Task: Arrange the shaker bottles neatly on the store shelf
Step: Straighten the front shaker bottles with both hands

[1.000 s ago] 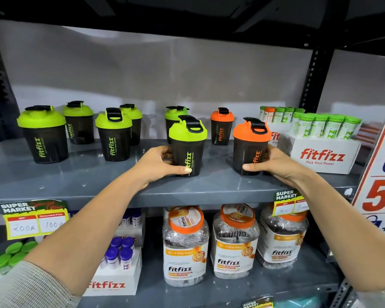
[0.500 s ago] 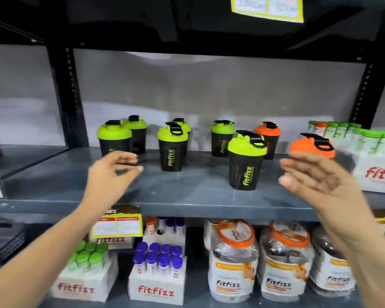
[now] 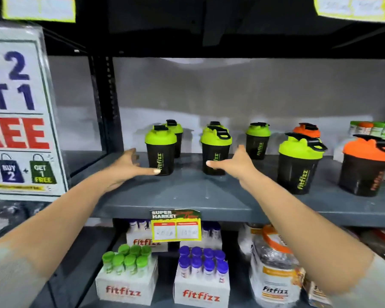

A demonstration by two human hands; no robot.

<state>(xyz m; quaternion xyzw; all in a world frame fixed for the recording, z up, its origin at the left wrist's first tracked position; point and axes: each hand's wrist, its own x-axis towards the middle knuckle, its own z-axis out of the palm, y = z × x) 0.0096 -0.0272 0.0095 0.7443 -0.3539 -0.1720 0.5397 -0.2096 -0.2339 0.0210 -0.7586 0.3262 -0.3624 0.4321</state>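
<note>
Head view takes in the grey shelf [image 3: 187, 196], with shaker bottles scattered in loose front and back rows. Both hands reach in with fingers spread wide, holding nothing: the left hand [image 3: 129, 166] beside the leftmost green-lidded shaker [image 3: 161, 150], the right hand [image 3: 236, 163] at the next green-lidded shaker [image 3: 216, 151]. Best grip low on the dark bodies (lids look top-heavy), then slide each level with its neighbours.
</note>
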